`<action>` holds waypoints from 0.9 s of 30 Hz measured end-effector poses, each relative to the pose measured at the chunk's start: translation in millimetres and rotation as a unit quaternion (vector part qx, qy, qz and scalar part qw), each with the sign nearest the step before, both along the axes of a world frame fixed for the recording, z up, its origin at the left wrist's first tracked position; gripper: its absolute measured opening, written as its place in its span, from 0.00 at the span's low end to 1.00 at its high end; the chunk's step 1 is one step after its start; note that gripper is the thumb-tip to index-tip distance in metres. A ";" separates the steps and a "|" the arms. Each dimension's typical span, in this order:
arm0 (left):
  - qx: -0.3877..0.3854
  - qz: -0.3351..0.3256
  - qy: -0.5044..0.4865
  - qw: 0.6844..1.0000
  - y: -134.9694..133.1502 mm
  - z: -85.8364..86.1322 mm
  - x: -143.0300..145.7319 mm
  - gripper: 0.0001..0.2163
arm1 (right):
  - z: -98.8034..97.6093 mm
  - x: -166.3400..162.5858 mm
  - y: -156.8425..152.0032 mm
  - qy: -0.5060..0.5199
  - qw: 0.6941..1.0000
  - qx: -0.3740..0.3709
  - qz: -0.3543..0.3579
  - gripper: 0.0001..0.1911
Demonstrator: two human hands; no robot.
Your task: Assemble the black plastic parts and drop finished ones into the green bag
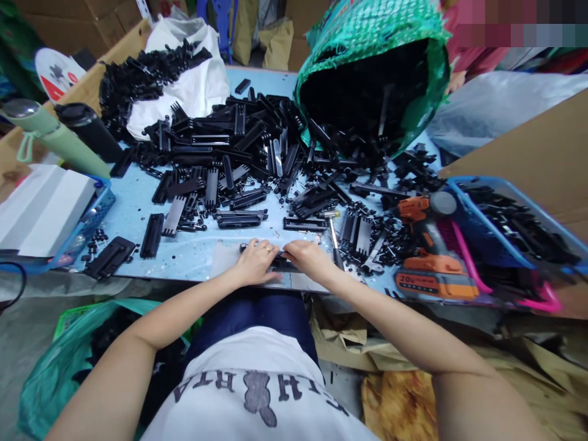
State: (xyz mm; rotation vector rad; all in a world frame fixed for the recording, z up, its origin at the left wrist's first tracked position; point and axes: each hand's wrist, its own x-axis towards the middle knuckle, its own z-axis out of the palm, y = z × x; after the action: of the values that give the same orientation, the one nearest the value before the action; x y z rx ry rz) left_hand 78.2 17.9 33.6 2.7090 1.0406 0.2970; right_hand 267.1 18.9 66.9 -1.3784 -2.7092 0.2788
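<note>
At the table's front edge, my left hand (257,260) and my right hand (309,257) meet over a small black plastic part (281,262). Both have their fingers bent onto it, and they cover most of its shape. A ring shows on the left hand. Under them lies a pale flat sheet (224,258). Just right of my right hand is a hammer (334,236) with a dark handle. Beyond the hands rest black slotted plastic pieces (241,218) and another long black piece (304,224).
A large heap of black parts (206,141) spreads behind. A green woven sack (372,27) lies with its mouth toward me. At right are an orange cordless drill (429,275) and a blue basket (487,184); at left, a green bottle (62,141) and a folding-shaped black piece (111,257).
</note>
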 end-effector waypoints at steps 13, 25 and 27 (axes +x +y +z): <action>-0.041 0.049 -0.015 0.998 -3.0 -7.8 12.9 0.21 | -64.9 51.8 -10.2 0.189 0.976 0.043 0.098 0.24; 0.026 0.018 0.035 0.999 -1.0 -4.4 3.6 0.25 | -49.8 61.8 17.7 -0.020 0.980 0.106 0.165 0.26; 0.046 0.043 0.052 0.997 0.7 -3.9 -4.5 0.20 | -40.8 57.5 11.8 -0.050 0.986 0.126 0.098 0.30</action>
State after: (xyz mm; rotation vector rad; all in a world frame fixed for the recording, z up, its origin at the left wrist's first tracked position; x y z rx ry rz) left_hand 73.7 18.6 29.7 2.7925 1.2042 0.2251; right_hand 324.6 30.7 26.0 -1.0887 -2.8433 -0.1206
